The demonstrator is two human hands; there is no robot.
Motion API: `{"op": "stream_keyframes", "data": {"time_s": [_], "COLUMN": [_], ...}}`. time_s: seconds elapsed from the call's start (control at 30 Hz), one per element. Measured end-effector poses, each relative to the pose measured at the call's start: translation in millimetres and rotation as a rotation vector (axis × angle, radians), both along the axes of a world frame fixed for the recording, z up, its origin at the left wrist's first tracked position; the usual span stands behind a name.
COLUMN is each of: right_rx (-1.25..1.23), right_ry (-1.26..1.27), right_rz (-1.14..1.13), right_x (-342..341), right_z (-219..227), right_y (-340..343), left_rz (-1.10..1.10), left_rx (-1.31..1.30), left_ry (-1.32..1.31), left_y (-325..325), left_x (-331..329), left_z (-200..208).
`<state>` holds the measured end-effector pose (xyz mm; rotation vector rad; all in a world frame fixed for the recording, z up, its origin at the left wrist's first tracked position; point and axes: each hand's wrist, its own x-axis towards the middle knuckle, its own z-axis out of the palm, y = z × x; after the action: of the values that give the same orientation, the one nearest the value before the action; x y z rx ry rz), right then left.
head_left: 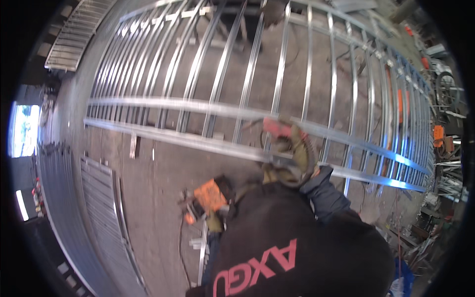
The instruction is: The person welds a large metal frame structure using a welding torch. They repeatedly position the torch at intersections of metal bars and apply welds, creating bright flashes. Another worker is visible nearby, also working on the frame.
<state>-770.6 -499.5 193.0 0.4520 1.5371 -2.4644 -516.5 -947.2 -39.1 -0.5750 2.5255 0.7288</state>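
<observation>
A long frame of shiny metal bars [198,105] stretches across in front of me, with two long rails along its near side. At the near rails, my right hand [301,148], in an olive glove, is closed round a red tool [284,128]. Blur hides the tool's exact kind. A dark ribbed hose or cable [311,157] curls beside that hand. My left hand [274,173], seemingly also in an olive glove, is close to the nearest rail, just below the tool. Its fingers are blurred and partly hidden, so its grip does not show.
An orange box-shaped thing [210,195] sits on the floor left of me, with a cable [181,242] nearby. Stacked metal panels [101,198] lie farther left. Another barred panel [79,34] is at the far left. Metal scrap [420,247] clutters the right side.
</observation>
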Motion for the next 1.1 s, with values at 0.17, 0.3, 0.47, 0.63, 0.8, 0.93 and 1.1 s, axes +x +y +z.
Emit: {"op": "stream_keyframes", "data": {"time_s": [0.17, 0.3, 0.47, 0.63, 0.8, 0.93, 1.1], "right_rx": [-0.043, -0.169, -0.299, -0.379, -0.411, -0.525, -0.504], "right_ry": [-0.078, -0.101, -0.127, -0.137, -0.142, -0.157, -0.16], "right_rz": [-0.059, -0.122, -0.194, -0.253, -0.251, -0.305, -0.333], "right_x": [7, 16, 21, 20, 24, 27, 24], "right_z": [-20, -40, -57, -64, -72, -76, -77], "right_y": [-3, -2, -6, -7, -5, -11, -13], "left_rz": [0.964, 0.86, 0.922, 0.94, 0.858, 0.785, 0.794], "left_rx": [0.577, 0.489, 0.401, 0.41, 0.432, 0.43, 0.429], "left_ry": [-0.004, -0.085, -0.151, -0.151, -0.116, -0.111, -0.119], "left_y": [33, 46, 40, 36, 45, 48, 52], "left_x": [-28, -32, -25, -32, -45, -49, -53], "left_z": [21, 54, 63, 64, 71, 74, 80]}}
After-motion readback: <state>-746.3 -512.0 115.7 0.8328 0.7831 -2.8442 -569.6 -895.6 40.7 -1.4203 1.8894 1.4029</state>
